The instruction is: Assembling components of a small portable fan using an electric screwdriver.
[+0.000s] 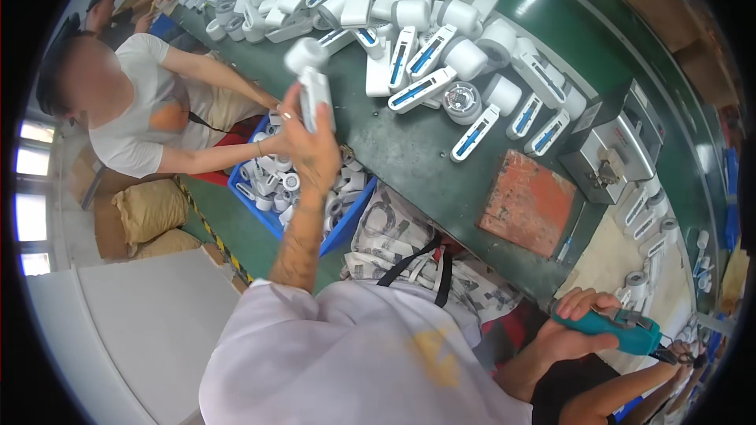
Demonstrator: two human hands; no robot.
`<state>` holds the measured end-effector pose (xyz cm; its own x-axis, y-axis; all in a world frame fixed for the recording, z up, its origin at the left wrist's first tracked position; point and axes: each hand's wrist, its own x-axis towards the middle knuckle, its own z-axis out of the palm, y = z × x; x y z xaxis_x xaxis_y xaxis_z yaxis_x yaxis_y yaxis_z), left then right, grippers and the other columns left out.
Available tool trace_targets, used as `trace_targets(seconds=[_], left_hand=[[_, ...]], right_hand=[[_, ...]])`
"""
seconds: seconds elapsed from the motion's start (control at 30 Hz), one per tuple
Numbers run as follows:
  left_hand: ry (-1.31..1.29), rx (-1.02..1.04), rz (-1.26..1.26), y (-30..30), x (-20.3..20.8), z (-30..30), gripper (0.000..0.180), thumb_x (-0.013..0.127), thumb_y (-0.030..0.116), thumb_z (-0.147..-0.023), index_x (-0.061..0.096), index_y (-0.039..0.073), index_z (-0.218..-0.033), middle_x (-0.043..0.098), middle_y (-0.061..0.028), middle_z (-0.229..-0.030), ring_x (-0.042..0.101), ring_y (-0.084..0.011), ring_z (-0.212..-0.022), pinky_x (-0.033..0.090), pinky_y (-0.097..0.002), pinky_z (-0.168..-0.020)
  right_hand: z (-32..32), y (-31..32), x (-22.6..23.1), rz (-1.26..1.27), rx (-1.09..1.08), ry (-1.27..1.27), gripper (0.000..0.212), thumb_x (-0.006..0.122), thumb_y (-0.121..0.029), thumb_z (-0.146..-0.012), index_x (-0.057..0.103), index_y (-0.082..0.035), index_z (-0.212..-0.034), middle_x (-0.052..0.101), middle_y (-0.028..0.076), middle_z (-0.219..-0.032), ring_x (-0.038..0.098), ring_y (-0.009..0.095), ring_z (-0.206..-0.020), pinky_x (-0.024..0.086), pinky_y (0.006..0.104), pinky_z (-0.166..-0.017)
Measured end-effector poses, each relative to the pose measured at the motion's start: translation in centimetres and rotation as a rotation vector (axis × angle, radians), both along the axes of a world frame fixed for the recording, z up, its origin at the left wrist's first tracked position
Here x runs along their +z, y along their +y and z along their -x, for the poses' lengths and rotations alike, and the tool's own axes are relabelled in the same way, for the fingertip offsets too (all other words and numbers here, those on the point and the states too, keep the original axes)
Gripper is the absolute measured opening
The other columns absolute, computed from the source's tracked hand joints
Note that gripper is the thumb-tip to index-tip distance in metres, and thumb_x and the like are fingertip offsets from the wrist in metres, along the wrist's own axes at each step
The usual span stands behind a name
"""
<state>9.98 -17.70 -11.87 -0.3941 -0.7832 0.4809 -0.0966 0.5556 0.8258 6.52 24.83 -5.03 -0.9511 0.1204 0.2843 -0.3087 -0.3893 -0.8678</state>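
the left hand grips a white plastic housing left of the red slab; the right hand wraps a teal electric screwdriver to its lower right.

Slab: rust-red, dark blotches. Under it, worktop: dark green. Beyond slab, housings: white, blue strips. Left of slab, held part: white; bin: blue. Right of slab, metal box: silver-grey. Nearer than slab, power screwdriver: teal, black-tipped.
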Motion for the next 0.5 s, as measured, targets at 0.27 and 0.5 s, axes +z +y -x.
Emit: trace_targets(seconds=[0.27, 0.5], left_hand=[[-0.014, 0.012, 0.409, 1.8, 2.8, 3.9, 0.047, 0.074, 0.016, -0.089, 0.058, -0.004, -0.128, 0.062, -0.019, -0.126, 0.061, -0.03, -0.112, 0.047, -0.041, -0.099], [-0.033, -1.274, 0.288, 28.9, 8.1, 12.4, 0.037, 0.073, 0.018, -0.087, 0.064, 0.0, -0.119, 0.066, -0.0173, -0.114, 0.064, -0.0344, -0.096, 0.051, -0.0424, -0.088]], right_hand=[[-0.1, -0.6, 0.4, -0.155, 0.06, -0.073, 0.082, 0.046, -0.083, -0.086, 0.049, -0.004, -0.106, 0.056, 0.006, -0.065, 0.054, 0.019, -0.054, 0.043, 0.0317, -0.049], [-2.9, 3.2, 0.5, -0.038, 0.096, -0.139, 0.084, 0.071, -0.069, -0.079, 0.058, 0.009, -0.109, 0.062, 0.01, -0.074, 0.062, 0.019, -0.068, 0.05, 0.0308, -0.06]])
